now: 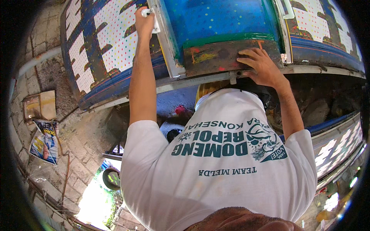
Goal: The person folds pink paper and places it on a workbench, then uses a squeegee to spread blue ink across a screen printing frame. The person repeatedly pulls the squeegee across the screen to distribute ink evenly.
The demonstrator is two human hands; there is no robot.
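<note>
A printing screen with blue mesh and a metal frame lies in front of me. Along its near side runs a brown, paint-stained margin with a green line above it. At the frame's left side, my left hand is closed around a white handle. My right hand lies on the right part of the brown margin, its fingers spread and thumb toward the near edge. White polka-dot fabric pieces lie flat on the dark table to the left, and similar fabric pieces to the right.
A metal rail runs along the table's near edge, just before my shirt. Another long table with white pieces stands behind me at right. A printed sheet and a dark round container are on the left over brick paving.
</note>
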